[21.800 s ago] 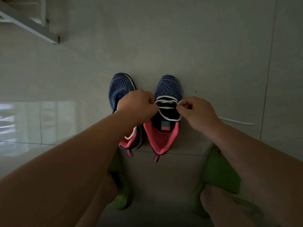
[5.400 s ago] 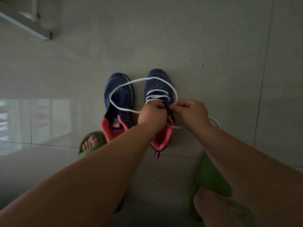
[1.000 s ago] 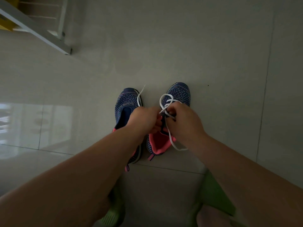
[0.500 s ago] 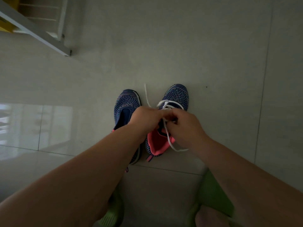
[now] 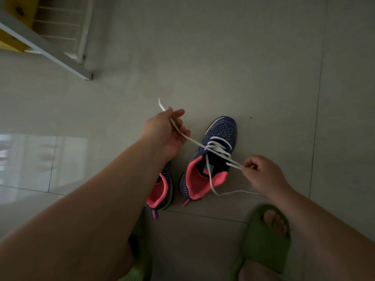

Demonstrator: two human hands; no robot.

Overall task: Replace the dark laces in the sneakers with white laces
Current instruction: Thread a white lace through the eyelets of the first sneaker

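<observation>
Grey tiled floor [image 5: 233, 57], dim light, white frame [image 5: 46, 47] with a yellow piece behind it top left. Two navy knit sneakers with coral-pink lining sit side by side on the floor between the person's feet and the frame. Right sneaker [image 5: 211, 159] fully visible, toe pointing away, white lace [image 5: 218, 148] threaded across its eyelets and bunched at the middle. Left sneaker [image 5: 162, 191] mostly hidden under the left forearm; only heel and pink collar show, can't tell its lacing.

Versus half a second ago: hands were pressed together over the right sneaker's tongue; now they're pulled well apart, lace drawn taut in a diagonal line between them.

Left hand [image 5: 164, 132]: raised up-left of the sneaker, palm partly up, fingers loosely curled round one lace end, tip sticking out past the hand. Right hand [image 5: 261, 173]: low right of the sneaker, fingertips pinching a doubled strand of lace; another length trails in a loop over the pink collar to the floor. Green slides on both feet, right slide [image 5: 265, 244] clear, left slide [image 5: 140, 268] mostly covered.
</observation>
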